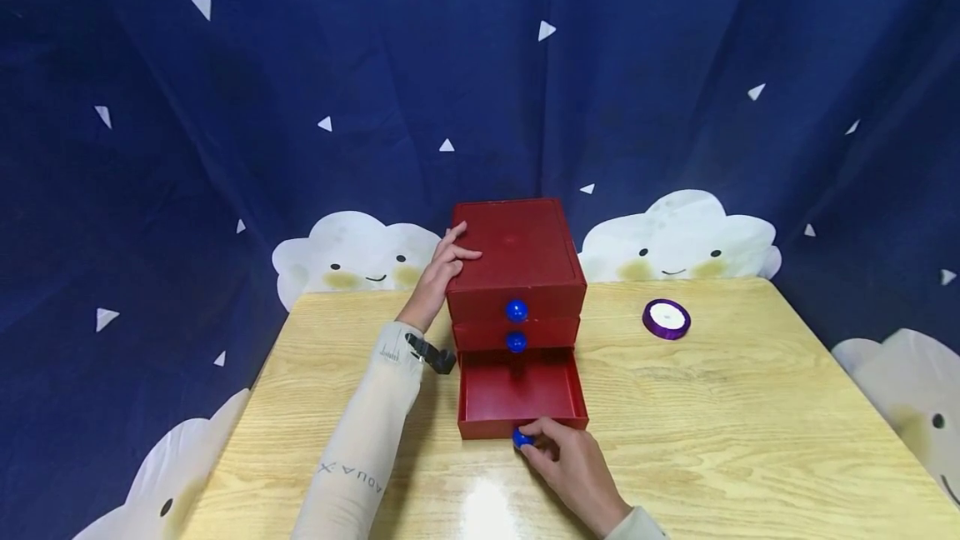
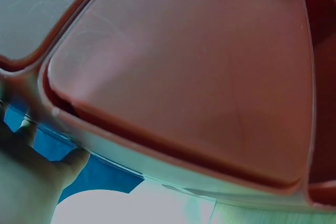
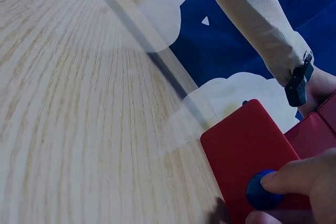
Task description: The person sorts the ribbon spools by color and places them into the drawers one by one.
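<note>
A red three-drawer cabinet (image 1: 517,244) stands on the table, with a round blue knob on each drawer. Its bottom drawer (image 1: 517,390) is pulled out, and its visible inside holds nothing. Between thumb and fingertips, my right hand (image 1: 573,465) pinches the blue knob (image 3: 264,190) of that drawer. My left hand (image 1: 438,277) rests against the cabinet's upper left edge, its fingers stretched over the top. In the left wrist view, part of the left hand (image 2: 37,171) shows beside the cabinet's side wall. The upper knob (image 1: 517,311) and middle knob (image 1: 516,342) are untouched; both their drawers are closed.
A purple ribbon spool (image 1: 667,319) with a white centre lies on the light wooden table (image 1: 735,440), to the right of the cabinet. Behind the table hangs a dark blue curtain (image 1: 480,65) with white triangles and smiling clouds.
</note>
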